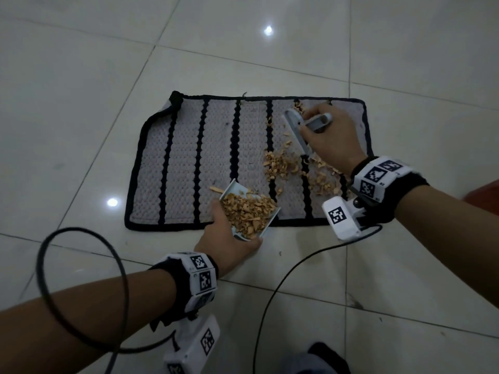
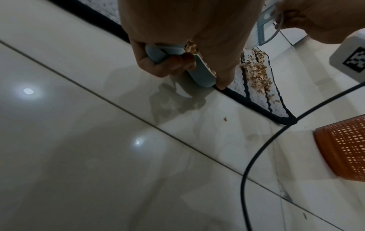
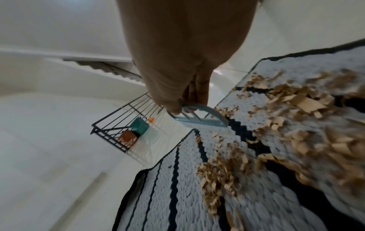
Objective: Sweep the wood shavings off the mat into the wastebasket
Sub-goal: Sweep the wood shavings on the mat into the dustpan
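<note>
A grey mat point(image 1: 186, 163) with black stripes lies on the tiled floor. Loose wood shavings point(image 1: 280, 166) are scattered over its right part. My left hand point(image 1: 226, 238) grips the handle of a small light-blue dustpan point(image 1: 235, 188) at the mat's near edge; the pan is heaped with shavings point(image 1: 248, 211). My right hand point(image 1: 332, 141) holds a grey hand brush point(image 1: 294, 128) over the mat's far right, just beyond the loose piles. In the left wrist view my fingers point(image 2: 158, 65) curl round the dustpan point(image 2: 199, 73). An orange mesh wastebasket point(image 2: 343, 150) stands right of the mat.
Black cables point(image 1: 283, 279) trail over the floor near the mat's right corner, and one loops by my left forearm. A stray shaving point(image 2: 225, 119) lies on the tiles. A black rack point(image 3: 118, 132) with containers stands far off.
</note>
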A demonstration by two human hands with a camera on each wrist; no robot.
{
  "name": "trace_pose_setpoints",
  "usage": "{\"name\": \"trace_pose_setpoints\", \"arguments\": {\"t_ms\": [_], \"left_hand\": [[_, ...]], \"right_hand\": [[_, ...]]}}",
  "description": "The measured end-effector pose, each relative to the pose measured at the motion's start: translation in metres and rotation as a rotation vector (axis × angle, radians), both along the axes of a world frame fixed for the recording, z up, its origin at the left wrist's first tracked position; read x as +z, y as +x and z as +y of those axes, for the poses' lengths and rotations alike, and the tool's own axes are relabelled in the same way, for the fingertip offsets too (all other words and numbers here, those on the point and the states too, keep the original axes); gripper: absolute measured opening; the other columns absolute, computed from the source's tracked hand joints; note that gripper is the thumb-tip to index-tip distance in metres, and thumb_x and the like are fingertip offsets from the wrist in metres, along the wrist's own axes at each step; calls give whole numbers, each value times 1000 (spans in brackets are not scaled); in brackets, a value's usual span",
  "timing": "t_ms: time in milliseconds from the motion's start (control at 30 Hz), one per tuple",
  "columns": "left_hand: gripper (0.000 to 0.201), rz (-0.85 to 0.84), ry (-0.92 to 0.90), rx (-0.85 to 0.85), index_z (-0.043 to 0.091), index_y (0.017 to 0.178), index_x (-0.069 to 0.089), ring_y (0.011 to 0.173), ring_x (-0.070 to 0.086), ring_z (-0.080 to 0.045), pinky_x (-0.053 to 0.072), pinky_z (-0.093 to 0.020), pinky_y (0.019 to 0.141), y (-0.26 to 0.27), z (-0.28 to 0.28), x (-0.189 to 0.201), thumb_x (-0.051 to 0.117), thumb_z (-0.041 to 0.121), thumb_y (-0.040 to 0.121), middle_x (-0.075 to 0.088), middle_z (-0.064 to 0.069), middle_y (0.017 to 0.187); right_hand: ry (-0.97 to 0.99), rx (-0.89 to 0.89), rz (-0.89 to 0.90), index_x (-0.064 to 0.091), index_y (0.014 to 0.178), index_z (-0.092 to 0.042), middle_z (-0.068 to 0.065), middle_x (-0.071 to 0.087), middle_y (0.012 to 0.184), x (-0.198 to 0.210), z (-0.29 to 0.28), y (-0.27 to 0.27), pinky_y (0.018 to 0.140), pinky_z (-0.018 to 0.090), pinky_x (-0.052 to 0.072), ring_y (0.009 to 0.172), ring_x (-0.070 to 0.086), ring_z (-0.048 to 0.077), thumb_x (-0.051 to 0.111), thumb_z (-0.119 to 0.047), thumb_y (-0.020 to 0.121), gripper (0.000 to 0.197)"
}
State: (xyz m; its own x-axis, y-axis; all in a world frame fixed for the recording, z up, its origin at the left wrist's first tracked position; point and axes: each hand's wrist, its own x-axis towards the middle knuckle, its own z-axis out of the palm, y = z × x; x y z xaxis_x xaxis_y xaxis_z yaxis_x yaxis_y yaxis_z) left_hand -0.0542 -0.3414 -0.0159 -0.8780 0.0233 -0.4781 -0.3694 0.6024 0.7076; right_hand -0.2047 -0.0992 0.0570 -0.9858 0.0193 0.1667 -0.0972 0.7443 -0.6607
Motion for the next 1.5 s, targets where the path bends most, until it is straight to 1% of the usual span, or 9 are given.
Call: {"name": "trace_pose_setpoints", "arguments": {"t_ms": [233, 333, 467, 600, 833, 1000, 1167, 1333, 1500], "left_hand": [[131, 18, 56, 42, 22, 150, 13, 108, 63, -20, 55, -44, 93, -5, 11, -3, 76, 68, 45, 58, -1, 126], [129, 15, 44, 36, 23, 149, 14, 108, 64, -21, 56, -43, 92, -6, 12, -2, 77, 67, 46, 59, -1, 126], [131, 1, 11, 16, 21, 150, 13, 107, 64, -22, 56, -43, 91, -12, 12, 1, 76, 68, 45, 59, -2, 126], [124, -3, 19, 17, 20, 147, 15, 105, 64, -21, 56, -43, 92, -15, 14, 1, 81, 61, 50, 59, -1, 122], [118, 3, 36, 36, 17, 148, 15, 101, 63, -21, 56, -36, 86, -16, 15, 1, 86, 50, 61, 58, -1, 118], [106, 51, 78, 83, 21, 144, 21, 93, 63, -13, 52, -26, 75, -10, 16, 1, 88, 44, 64, 60, 5, 113], [106, 113, 168, 126, 27, 143, 20, 101, 62, -8, 50, -27, 85, -10, 11, 6, 89, 44, 65, 56, 18, 112], [110, 189, 182, 148, 28, 148, 15, 104, 55, -5, 45, -23, 90, -17, -1, 14, 89, 39, 67, 49, 25, 111], [109, 207, 181, 108, 30, 145, 19, 107, 60, -7, 52, -33, 97, -23, -34, 14, 91, 41, 64, 54, 21, 117]], "right_hand": [[256, 167, -85, 72, 89, 2, 19, 68, 77, -16, -21, -8, 61, 36, 49, 66, 60, 30, 60, -15, 94, 21], [299, 185, -205, 65, 70, 2, 13, 57, 59, -22, -25, -6, 52, 28, 35, 48, 45, 20, 60, -18, 93, 31], [266, 237, -282, 60, 72, 5, 18, 58, 64, -18, -36, 7, 48, 27, 35, 49, 48, 23, 60, -19, 95, 33], [208, 335, -293, 41, 58, -4, 12, 40, 52, -11, -52, 23, 46, 28, 22, 44, 30, 19, 61, -21, 95, 45], [182, 411, -328, 70, 85, 1, 15, 64, 68, -23, -64, 50, 50, 38, 46, 56, 56, 25, 61, -29, 92, 32], [145, 477, -299, 74, 91, -1, 14, 73, 83, -13, -62, 62, 65, 43, 56, 73, 67, 26, 64, -24, 92, 25], [-23, 400, -199, 77, 97, -8, -5, 69, 72, 13, -59, 60, 56, 11, 45, 61, 59, -2, 67, -19, 93, 15], [-251, 206, -139, 74, 89, -5, 17, 71, 80, 17, -61, 47, 68, 47, 53, 75, 67, 28, 66, -28, 94, 25], [-366, 165, -149, 75, 88, -6, 13, 74, 83, 20, -72, 35, 71, 42, 57, 76, 69, 24, 64, -26, 96, 24]]}}
